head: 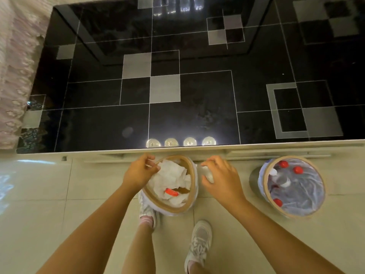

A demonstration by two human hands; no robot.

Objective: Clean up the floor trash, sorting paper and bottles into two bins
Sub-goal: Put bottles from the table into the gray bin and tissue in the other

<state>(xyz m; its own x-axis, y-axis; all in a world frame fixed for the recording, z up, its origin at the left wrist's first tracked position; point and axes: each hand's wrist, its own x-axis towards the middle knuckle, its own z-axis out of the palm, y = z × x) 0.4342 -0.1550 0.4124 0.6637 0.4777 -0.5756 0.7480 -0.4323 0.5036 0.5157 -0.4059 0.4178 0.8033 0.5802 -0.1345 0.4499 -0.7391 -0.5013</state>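
Note:
The paper bin (194,186) has a tan rim and a white liner, stands tilted by my feet, and holds crumpled white paper (173,178) plus a small red-orange item (171,192). My left hand (141,171) pinches the bin's far left rim. To the right of that bin, my right hand (221,178) curls around a white crumpled piece (208,176); whether it is paper or liner I cannot tell. Further right on the floor, the bottle bin (265,180) holds clear bottles with red caps (297,170).
A low black glass table (197,91) with grey squares fills the view ahead, its white front edge just beyond both bins. A lace cloth (15,76) hangs at the left. My feet in white sneakers (199,242) stand on beige tiles below the bins.

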